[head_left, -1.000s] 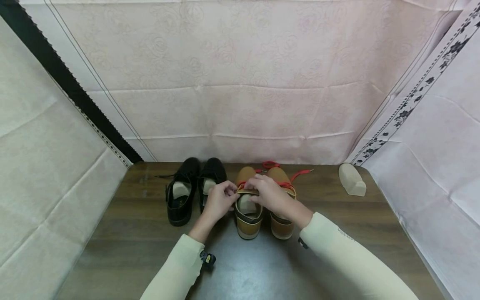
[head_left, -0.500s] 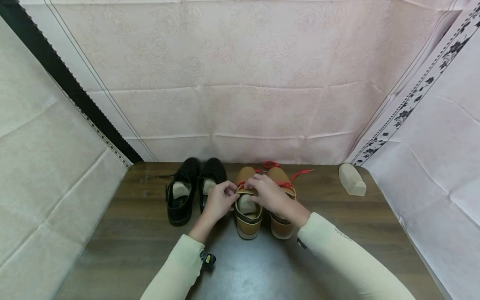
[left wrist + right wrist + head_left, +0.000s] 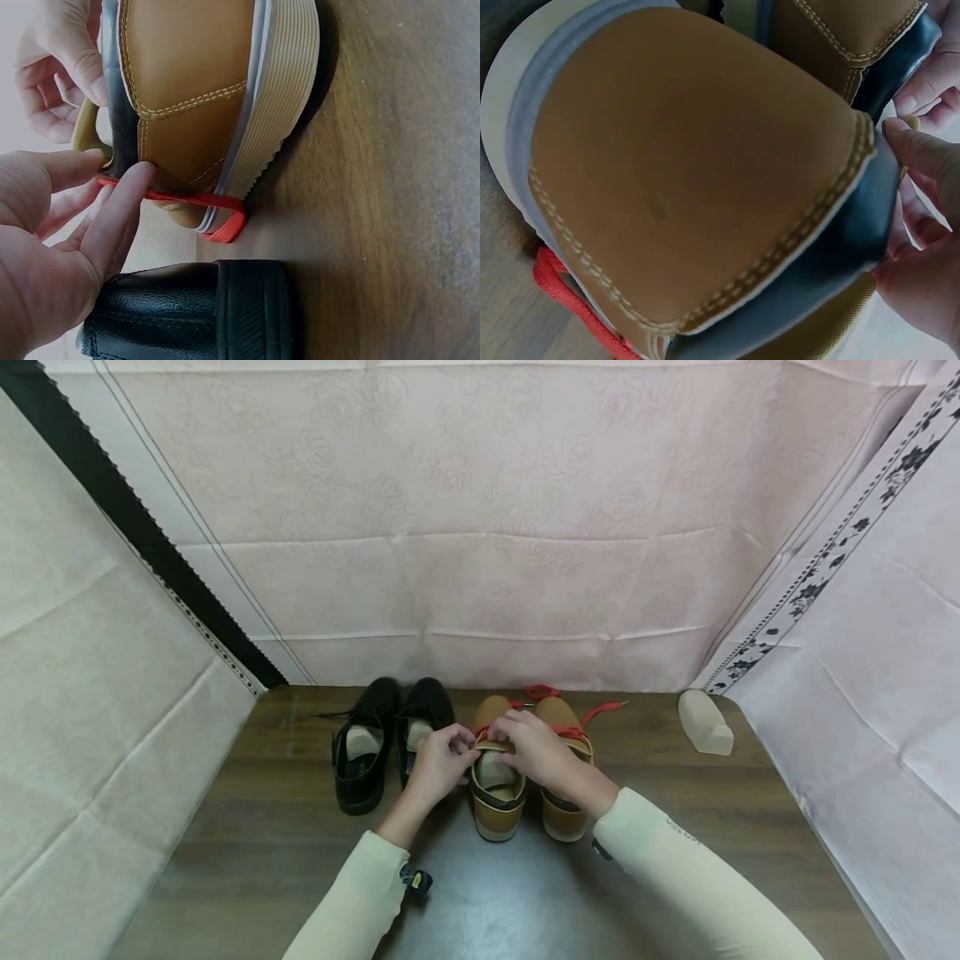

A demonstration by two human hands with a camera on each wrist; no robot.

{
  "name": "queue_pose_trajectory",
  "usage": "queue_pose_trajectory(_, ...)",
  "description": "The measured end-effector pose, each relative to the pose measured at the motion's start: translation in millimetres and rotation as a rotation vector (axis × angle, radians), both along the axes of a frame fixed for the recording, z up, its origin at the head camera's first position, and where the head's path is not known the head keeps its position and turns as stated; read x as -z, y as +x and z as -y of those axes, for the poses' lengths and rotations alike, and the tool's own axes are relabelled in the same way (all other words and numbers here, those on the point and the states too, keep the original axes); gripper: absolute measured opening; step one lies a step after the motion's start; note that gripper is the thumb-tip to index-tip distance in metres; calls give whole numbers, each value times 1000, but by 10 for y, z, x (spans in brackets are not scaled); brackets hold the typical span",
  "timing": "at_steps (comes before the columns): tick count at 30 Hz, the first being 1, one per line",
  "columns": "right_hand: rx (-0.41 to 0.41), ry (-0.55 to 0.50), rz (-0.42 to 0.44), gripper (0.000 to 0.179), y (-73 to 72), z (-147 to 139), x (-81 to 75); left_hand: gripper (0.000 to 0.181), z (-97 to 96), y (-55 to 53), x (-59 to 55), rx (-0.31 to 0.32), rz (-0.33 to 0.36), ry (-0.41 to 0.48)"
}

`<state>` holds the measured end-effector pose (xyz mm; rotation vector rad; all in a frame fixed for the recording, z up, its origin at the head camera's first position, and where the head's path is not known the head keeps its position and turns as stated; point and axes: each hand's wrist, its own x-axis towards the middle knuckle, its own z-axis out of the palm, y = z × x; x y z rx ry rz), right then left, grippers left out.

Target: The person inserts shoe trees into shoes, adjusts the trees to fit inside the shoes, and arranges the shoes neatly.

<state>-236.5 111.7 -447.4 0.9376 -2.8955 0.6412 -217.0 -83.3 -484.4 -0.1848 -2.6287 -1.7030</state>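
A tan shoe [image 3: 497, 817] with red laces stands in the middle, heel toward me, a pale insert [image 3: 495, 770] inside it. My left hand [image 3: 437, 762] pinches the left edge of its opening near the lace, thumb inside and a finger outside, as the left wrist view shows. From the other side my right hand [image 3: 536, 745] holds the olive tongue [image 3: 88, 129] between thumb and curled fingers. Its mate, a second tan shoe [image 3: 564, 820], stands to the right, partly under my right hand and wrist. A red lace [image 3: 199, 199] hangs down the shoe's side.
To the left stand two black shoes [image 3: 358, 792], with pale inserts [image 3: 363, 740] in them. A loose pale insert [image 3: 705, 722] lies at the right back corner of the brown wooden table [image 3: 292, 860]. Loose red lace ends [image 3: 602, 707] lie behind the tan shoes. Fabric-covered walls [image 3: 480, 585] close in the back and sides.
My right forearm has shifted slightly left. Both hands keep their hold on the tan shoe, and the other things stay in place.
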Motion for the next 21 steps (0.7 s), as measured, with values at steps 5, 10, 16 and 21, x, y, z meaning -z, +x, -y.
queue_pose_trajectory(5,-5,15,-5,30,16,-2,6,9,-9,-10,10,-2,-2,-2)
queue_pose_trajectory(10,-17,42,-67,32,8,-1,44,9,-11,-11,12,-2,5,4)
queue_pose_trajectory(16,-18,51,-121,32,2,-3,89,9,-11,-8,13,-2,7,2)
queue_pose_trajectory(21,-28,76,-182,31,9,7,106,9,-6,-7,10,-1,-4,-3)
